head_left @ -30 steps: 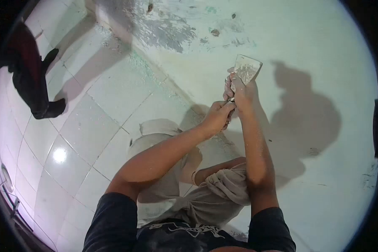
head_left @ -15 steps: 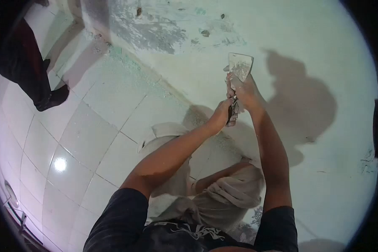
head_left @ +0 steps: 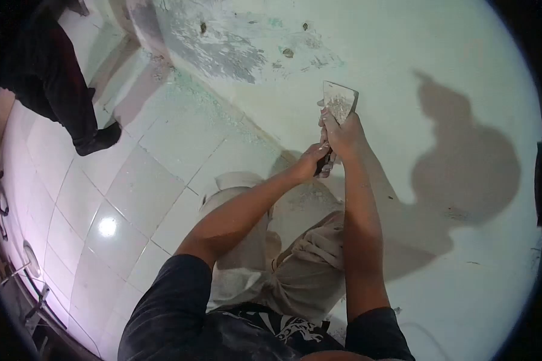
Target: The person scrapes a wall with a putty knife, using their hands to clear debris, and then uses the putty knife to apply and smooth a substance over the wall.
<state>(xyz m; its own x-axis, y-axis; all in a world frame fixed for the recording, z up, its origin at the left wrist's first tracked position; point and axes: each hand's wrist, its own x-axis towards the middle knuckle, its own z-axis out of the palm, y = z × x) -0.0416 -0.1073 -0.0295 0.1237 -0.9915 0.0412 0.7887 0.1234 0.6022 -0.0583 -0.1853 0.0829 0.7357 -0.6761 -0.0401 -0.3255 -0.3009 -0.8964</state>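
Note:
Both of my hands are on a putty knife, its wide blade pointing up and smeared with whitish filler. My left hand is closed round the dark handle at the lower end. Just above it, my right hand grips the tool where the blade begins, thumb lying along the blade. Pale residue coats the fingers. Behind the blade is the pale wall, with the tool held out in front of it.
A rough grey patch with small holes marks the wall. Debris lines the tiled floor along the wall's foot. Another person's dark-clothed leg stands at upper left. A round lamp is at lower left. My shadow falls on the wall.
My view has shifted, and the other person's leg appears further right. My right arm and bent knee have moved left in view, while my shadow has slid right. Both hands keep the putty knife.

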